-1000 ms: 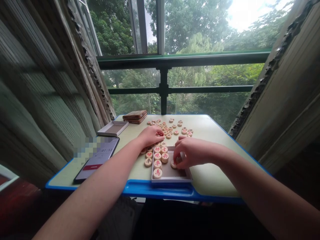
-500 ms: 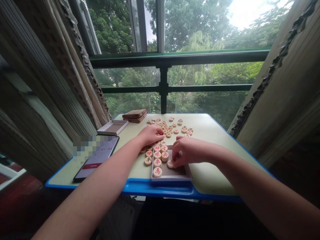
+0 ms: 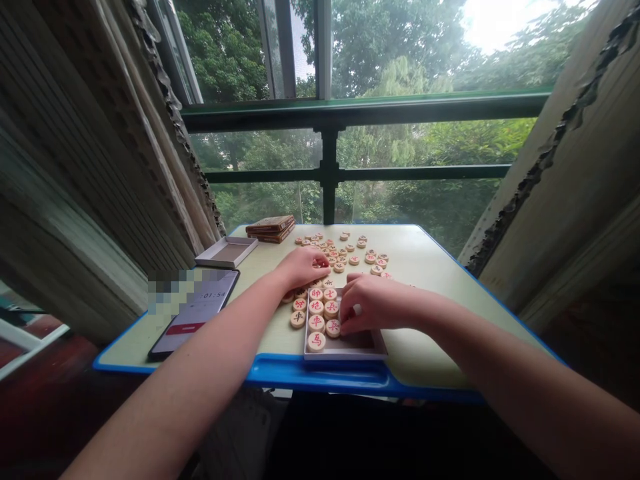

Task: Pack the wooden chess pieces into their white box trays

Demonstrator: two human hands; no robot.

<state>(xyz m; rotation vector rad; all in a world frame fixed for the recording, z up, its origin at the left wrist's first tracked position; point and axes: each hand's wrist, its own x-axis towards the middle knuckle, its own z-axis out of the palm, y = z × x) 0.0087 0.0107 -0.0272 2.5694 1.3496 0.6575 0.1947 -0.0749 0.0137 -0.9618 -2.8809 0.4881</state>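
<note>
My right hand (image 3: 367, 303) is over the shallow white box (image 3: 345, 357), its fingertips closed on a round xiangqi piece (image 3: 333, 327) with a red character. That piece lies in the box's second column, beside a left column of red-marked pieces (image 3: 317, 323). Beyond the box, my left hand (image 3: 306, 265) rests among loose xiangqi pieces with its fingers curled; whether they grip a piece is hidden. Several more pieces, such as a black-marked one (image 3: 297, 319), lie along the box's left outer side.
Loose pieces (image 3: 354, 261) spread over the far half of the blue-edged table (image 3: 440, 347). On the left are a phone (image 3: 200, 313), an open box lid (image 3: 227, 252) and a stack of brown flat boxes (image 3: 271, 229). A window with a green rail (image 3: 390, 111) stands behind.
My right hand has moved the red-marked piece left, against the left column in the box. My left hand stays nearly where it was. The view has shifted slightly.
</note>
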